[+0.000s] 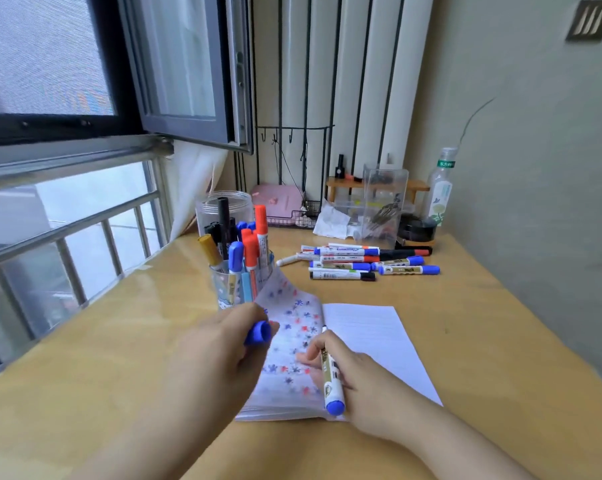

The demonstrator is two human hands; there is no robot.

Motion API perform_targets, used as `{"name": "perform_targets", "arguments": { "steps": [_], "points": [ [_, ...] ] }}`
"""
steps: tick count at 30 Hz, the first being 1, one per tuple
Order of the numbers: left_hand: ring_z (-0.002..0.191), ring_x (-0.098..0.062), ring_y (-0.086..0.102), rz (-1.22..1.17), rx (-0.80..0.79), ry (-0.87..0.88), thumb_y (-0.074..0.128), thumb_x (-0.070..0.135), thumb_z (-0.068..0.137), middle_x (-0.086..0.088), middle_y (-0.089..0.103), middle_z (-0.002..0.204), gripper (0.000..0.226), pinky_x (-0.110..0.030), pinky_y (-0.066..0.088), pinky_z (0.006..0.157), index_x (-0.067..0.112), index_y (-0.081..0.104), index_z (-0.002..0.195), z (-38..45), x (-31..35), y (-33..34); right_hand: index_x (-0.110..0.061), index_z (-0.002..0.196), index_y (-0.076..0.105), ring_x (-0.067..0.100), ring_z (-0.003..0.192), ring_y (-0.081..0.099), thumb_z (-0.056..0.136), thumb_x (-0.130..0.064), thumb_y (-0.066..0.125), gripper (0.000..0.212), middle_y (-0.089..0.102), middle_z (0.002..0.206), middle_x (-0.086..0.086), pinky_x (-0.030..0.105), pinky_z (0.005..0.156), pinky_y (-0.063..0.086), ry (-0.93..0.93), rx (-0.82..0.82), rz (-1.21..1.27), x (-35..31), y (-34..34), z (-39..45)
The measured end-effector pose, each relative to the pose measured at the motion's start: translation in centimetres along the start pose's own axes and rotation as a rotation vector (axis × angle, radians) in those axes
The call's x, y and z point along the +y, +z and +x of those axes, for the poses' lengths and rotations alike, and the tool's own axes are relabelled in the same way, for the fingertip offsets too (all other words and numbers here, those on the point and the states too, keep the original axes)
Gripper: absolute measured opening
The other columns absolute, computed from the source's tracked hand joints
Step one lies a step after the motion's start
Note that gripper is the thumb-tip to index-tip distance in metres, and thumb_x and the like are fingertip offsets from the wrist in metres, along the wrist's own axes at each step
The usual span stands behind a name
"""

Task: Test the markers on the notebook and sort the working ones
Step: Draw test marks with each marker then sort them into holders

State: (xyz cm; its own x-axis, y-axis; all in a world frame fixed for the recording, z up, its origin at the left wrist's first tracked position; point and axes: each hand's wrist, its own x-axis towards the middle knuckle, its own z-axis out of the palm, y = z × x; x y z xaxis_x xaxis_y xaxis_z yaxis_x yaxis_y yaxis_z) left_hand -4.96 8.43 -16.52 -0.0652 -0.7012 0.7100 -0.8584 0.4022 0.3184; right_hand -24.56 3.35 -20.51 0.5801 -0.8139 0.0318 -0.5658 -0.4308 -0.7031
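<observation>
1. The right hand [344, 372] grips an uncapped blue marker [331, 375], tip towards the notebook's fold and blue butt end towards the person. Its fingers also press down on the left page, probably to keep the notebook [327, 355] flat.
2. The left hand [223, 344] curls round the blue cap [259, 332], presumably kept ready for recapping, and seems to lift the marked page [285, 306] with its fingertips. That page curls up at 11 o'clock from the fold, so a turn to fresh paper looks under way.
3. The right page [379, 341] is lined and bears no marks: a sensible place for the next test stroke.
4. A glass cup [238, 289] full of markers stands at 12 o'clock from the left hand, just beyond the notebook. A loose pile of markers [368, 263] lies at 1 o'clock on the tabletop [483, 323], well apart from the cup. These look like the two sorting groups; which holds the working ones I cannot tell.
5. Hard to make out:
   - the marker's tip, hidden behind the right fingers;
   - whether the left fingertips truly pinch the page, since the hand covers its edge;
   - the page marks, blurred to red and blue blots;
   - the lower left corner of the notebook, covered by the left forearm;
   - the labels on the markers, too small to read.
</observation>
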Motion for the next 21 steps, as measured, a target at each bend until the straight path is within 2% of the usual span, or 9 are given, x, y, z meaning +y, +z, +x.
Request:
{"name": "perform_targets", "arguments": {
  "steps": [3, 5, 7, 10, 12, 14, 17, 19, 21],
  "points": [
    [0.060, -0.015, 0.042, 0.034, -0.319, -0.060, 0.052, 0.026, 0.089, 0.006, 0.045, 0.062, 0.019, -0.022, 0.032, 0.051, 0.021, 0.044, 0.073, 1.6, -0.2, 3.6, -0.049, 0.099, 0.034, 0.011, 0.085, 0.057, 0.086, -0.013, 0.058, 0.045, 0.060, 0.090, -0.011, 0.026, 0.075, 0.049, -0.016, 0.026, -0.039, 0.4, -0.5, -0.3],
    [0.070, -0.017, 0.043, 0.055, -0.480, -0.112, 0.048, 0.029, 0.091, 0.005, 0.053, 0.075, 0.011, -0.022, 0.030, 0.053, 0.020, 0.049, 0.084, 2.1, -0.6, 5.6, -0.046, 0.097, 0.037, 0.019, 0.086, 0.057, 0.088, -0.007, 0.046, 0.041, 0.059, 0.089, -0.013, 0.024, 0.067, 0.042, 0.010, 0.067, 0.003, 1.0, -1.3, -0.8],
    [0.075, -0.018, 0.045, 0.095, -0.483, -0.083, 0.046, 0.029, 0.092, 0.003, 0.058, 0.087, 0.011, -0.026, 0.033, 0.058, 0.020, 0.051, 0.096, 2.4, -1.2, 6.7, -0.048, 0.093, 0.034, 0.007, 0.088, 0.058, 0.089, -0.005, 0.038, 0.043, 0.059, 0.100, -0.022, 0.021, 0.065, 0.040, 0.053, 0.074, -0.039, 1.7, -2.2, -1.6],
    [0.080, -0.019, 0.057, 0.157, -0.441, 0.043, 0.055, 0.029, 0.087, 0.009, 0.064, 0.097, 0.025, -0.026, 0.038, 0.059, 0.025, 0.054, 0.112, 2.3, -2.3, 7.7, -0.053, 0.089, 0.028, -0.018, 0.095, 0.052, 0.093, -0.011, 0.038, 0.043, 0.049, 0.121, -0.033, 0.009, 0.082, 0.043, 0.102, 0.004, -0.118, 2.5, -2.7, -2.9],
    [0.061, -0.011, 0.060, 0.248, -0.443, 0.251, 0.072, 0.038, 0.065, 0.016, 0.065, 0.074, 0.037, -0.021, 0.027, 0.045, 0.032, 0.062, 0.100, 2.2, -3.0, 8.4, -0.055, 0.088, 0.026, -0.018, 0.099, 0.051, 0.094, -0.014, 0.038, 0.043, 0.048, 0.128, -0.028, 0.013, 0.089, 0.043, 0.100, -0.019, -0.211, 2.9, -2.7, -3.1],
    [0.051, -0.008, 0.053, 0.279, -0.508, 0.338, 0.071, 0.042, 0.057, 0.015, 0.056, 0.056, 0.031, -0.020, 0.021, 0.042, 0.034, 0.061, 0.086, 2.1, -2.8, 8.5, -0.055, 0.086, 0.025, -0.011, 0.105, 0.052, 0.095, -0.016, 0.039, 0.042, 0.049, 0.127, -0.029, 0.019, 0.090, 0.044, 0.089, 0.005, -0.274, 3.4, -2.8, -3.3],
    [0.076, -0.020, 0.055, 0.239, -0.535, 0.248, 0.054, 0.035, 0.082, 0.002, 0.061, 0.076, 0.025, -0.026, 0.028, 0.055, 0.031, 0.056, 0.106, 1.9, -2.0, 8.5, -0.052, 0.085, 0.025, 0.002, 0.118, 0.049, 0.095, -0.018, 0.040, 0.038, 0.047, 0.117, -0.039, 0.025, 0.090, 0.046, 0.067, 0.039, -0.307, 4.4, -3.2, -4.0],
    [0.078, -0.022, 0.046, 0.321, -0.524, 0.250, 0.043, 0.033, 0.089, -0.002, 0.061, 0.089, 0.029, -0.028, 0.028, 0.060, 0.029, 0.051, 0.117, 2.5, -1.6, 8.6, -0.050, 0.086, 0.027, -0.003, 0.119, 0.049, 0.094, -0.016, 0.040, 0.037, 0.048, 0.114, -0.039, 0.024, 0.090, 0.046, 0.078, 0.055, -0.297, 4.7, -3.4, -4.6],
    [0.079, -0.023, 0.047, 0.341, -0.564, 0.224, 0.041, 0.031, 0.091, -0.003, 0.062, 0.094, 0.028, -0.028, 0.029, 0.060, 0.026, 0.051, 0.116, 3.7, -1.2, 8.8, -0.044, 0.087, 0.032, -0.009, 0.111, 0.054, 0.094, -0.019, 0.045, 0.030, 0.055, 0.112, -0.031, 0.023, 0.089, 0.047, 0.106, 0.093, -0.231, 4.6, -3.6, -4.9]
  ]
}}
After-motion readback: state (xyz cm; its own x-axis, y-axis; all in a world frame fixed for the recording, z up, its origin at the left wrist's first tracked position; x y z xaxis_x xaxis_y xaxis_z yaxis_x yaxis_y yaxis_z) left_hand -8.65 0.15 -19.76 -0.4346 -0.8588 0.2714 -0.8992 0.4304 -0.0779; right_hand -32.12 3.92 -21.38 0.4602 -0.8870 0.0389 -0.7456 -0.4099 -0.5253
